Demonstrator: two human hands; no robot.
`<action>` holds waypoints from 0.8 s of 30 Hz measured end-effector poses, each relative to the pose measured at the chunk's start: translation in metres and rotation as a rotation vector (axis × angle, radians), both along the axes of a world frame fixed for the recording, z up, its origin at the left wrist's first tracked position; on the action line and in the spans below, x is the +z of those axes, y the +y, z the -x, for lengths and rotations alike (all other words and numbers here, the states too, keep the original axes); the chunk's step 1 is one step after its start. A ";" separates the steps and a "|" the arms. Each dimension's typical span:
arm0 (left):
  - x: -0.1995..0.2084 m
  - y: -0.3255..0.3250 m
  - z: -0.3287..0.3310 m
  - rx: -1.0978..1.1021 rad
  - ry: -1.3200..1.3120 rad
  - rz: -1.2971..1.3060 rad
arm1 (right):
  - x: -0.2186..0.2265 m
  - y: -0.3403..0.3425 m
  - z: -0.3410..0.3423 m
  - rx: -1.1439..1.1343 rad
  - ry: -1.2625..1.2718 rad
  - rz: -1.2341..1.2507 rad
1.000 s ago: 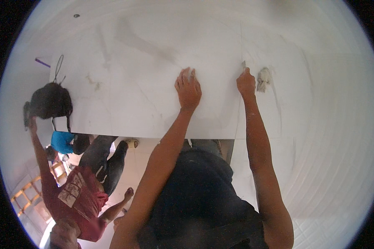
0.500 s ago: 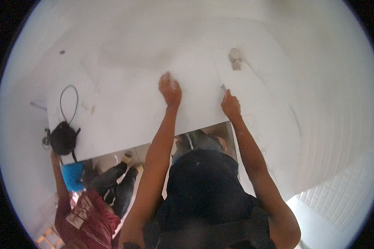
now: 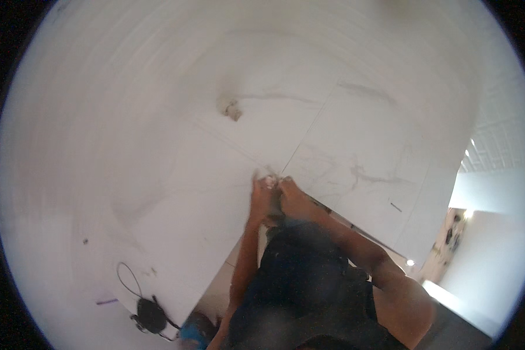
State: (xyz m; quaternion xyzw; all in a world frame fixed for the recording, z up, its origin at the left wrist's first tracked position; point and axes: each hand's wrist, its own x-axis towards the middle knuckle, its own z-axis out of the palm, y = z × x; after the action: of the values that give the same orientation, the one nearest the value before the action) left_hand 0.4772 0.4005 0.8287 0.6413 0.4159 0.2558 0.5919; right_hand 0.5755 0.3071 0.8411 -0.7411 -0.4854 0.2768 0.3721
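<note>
Both hands are close together in the middle of the frame. The left hand [image 3: 262, 195] and the right hand [image 3: 291, 198] touch each other, with fingers bent and pressed down at the edge of a big white tile [image 3: 175, 192]. The picture is blurry here, so I cannot tell if they pinch something small or just push on the tile.

The tile is flat, smooth and shiny, with thin grey lines like marble. It fills the left and middle of the frame. Its long side runs from the lower left up to the upper right. A straight thin gap [image 3: 309, 131] starts at the hands and goes up and right. On the other side of it lies a second white tile [image 3: 361, 169] with darker grey streaks.

At the lower left, near the tile's edge, sits a small black thing with a looped black cord [image 3: 149, 312]. A short purple stick [image 3: 106, 301] lies beside it.

Farther off, in the upper middle, a small pale lump [image 3: 230, 108] rests on the white surface.
</note>
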 end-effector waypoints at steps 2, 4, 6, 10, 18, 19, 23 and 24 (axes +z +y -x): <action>0.007 -0.007 -0.025 0.001 0.060 0.043 | 0.020 0.014 0.007 -0.033 -0.102 -0.093; 0.022 0.011 -0.040 -0.077 -0.090 0.354 | 0.040 0.011 -0.049 0.120 0.245 -0.141; 0.048 0.020 -0.079 -0.136 -0.101 0.373 | 0.006 -0.018 -0.102 -0.126 0.072 -0.184; 0.047 0.071 -0.167 -0.398 0.158 0.154 | -0.067 -0.058 -0.220 -0.791 -0.562 0.247; 0.015 0.113 -0.389 -0.666 0.201 -0.133 | -0.059 -0.044 -0.269 -1.102 -0.448 0.361; 0.014 0.115 -0.411 -0.665 0.224 -0.192 | -0.057 -0.043 -0.272 -1.097 -0.430 0.369; -0.002 0.127 -0.489 -0.697 0.266 -0.407 | -0.053 -0.037 -0.276 -1.113 -0.408 0.370; -0.010 0.127 -0.500 -0.708 0.270 -0.450 | -0.054 -0.037 -0.274 -1.117 -0.412 0.367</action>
State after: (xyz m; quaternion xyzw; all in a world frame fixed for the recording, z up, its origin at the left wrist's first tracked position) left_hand 0.9776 0.5276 0.8186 0.8848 0.1781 0.0353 0.4292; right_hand 0.8496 0.2700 0.7871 -0.9732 -0.0308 -0.0296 0.2261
